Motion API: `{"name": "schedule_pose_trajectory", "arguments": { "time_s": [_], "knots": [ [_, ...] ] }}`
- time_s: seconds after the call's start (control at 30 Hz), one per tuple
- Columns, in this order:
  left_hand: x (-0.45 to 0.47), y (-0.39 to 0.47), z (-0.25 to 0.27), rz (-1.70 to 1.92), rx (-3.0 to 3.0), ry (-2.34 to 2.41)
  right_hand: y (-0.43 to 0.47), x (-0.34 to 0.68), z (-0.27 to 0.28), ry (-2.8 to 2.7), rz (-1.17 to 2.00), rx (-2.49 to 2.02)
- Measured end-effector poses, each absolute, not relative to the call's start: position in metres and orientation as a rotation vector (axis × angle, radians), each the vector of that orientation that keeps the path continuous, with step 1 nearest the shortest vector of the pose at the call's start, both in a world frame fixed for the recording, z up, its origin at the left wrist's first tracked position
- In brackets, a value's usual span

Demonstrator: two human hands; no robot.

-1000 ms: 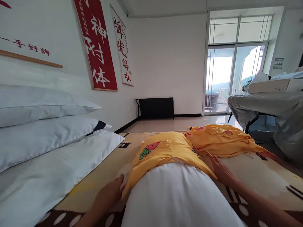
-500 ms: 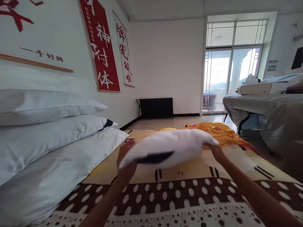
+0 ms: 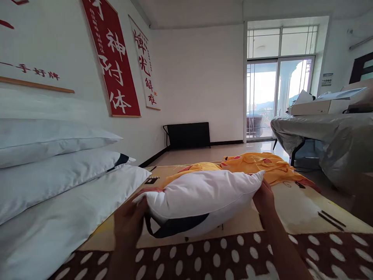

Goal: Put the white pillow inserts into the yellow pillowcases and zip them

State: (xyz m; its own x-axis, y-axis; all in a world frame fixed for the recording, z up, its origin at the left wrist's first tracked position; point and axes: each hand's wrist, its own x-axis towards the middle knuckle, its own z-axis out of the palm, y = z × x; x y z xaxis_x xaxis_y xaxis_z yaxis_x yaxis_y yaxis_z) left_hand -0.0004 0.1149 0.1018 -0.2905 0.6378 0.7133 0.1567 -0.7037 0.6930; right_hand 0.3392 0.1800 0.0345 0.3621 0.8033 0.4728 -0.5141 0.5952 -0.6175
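A small white pillow point(image 3: 204, 194) with a dark patch on its near side is held in front of me, over a patterned blanket point(image 3: 300, 206). My left hand point(image 3: 131, 214) grips its left corner, with the thumb side toward me. At the opposite end, my right hand point(image 3: 264, 194) is closed on the right corner; part of its fingers is hidden behind the fabric. Just beyond the pillow lies crumpled orange cloth point(image 3: 259, 165) on the blanket.
Several white pillows point(image 3: 72, 186) are stacked along the left wall. A plastic-covered table point(image 3: 320, 128) carrying a white box point(image 3: 314, 107) stands at the right. A black panel point(image 3: 189, 135) leans by the far wall, left of glass doors point(image 3: 279, 97).
The small pillow has come down and nearer to me, still between both hands. My view has shifted slightly to the right.
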Motion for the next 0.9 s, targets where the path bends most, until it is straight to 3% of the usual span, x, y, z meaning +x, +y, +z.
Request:
{"name": "schedule_pose_trajectory", "arguments": {
  "time_s": [0.27,0.57,0.63,0.8,0.9],
  "knots": [
    [0.007,0.105,0.1,1.59,1.91,0.966,0.152,0.324,0.048,-1.196,0.93,-0.527],
    [0.062,0.113,0.082,0.786,2.556,1.014,0.128,0.262,0.044,-1.681,0.623,-0.719],
    [0.067,0.115,0.078,0.762,2.639,0.941,0.125,0.256,0.048,-1.771,0.568,-0.66],
    [0.07,0.118,0.075,1.155,2.259,0.73,0.124,0.247,0.043,-1.735,0.528,-0.727],
    [0.073,0.119,0.077,0.95,2.12,0.688,0.129,0.241,0.031,-1.703,0.491,-0.784]
  ]
}}
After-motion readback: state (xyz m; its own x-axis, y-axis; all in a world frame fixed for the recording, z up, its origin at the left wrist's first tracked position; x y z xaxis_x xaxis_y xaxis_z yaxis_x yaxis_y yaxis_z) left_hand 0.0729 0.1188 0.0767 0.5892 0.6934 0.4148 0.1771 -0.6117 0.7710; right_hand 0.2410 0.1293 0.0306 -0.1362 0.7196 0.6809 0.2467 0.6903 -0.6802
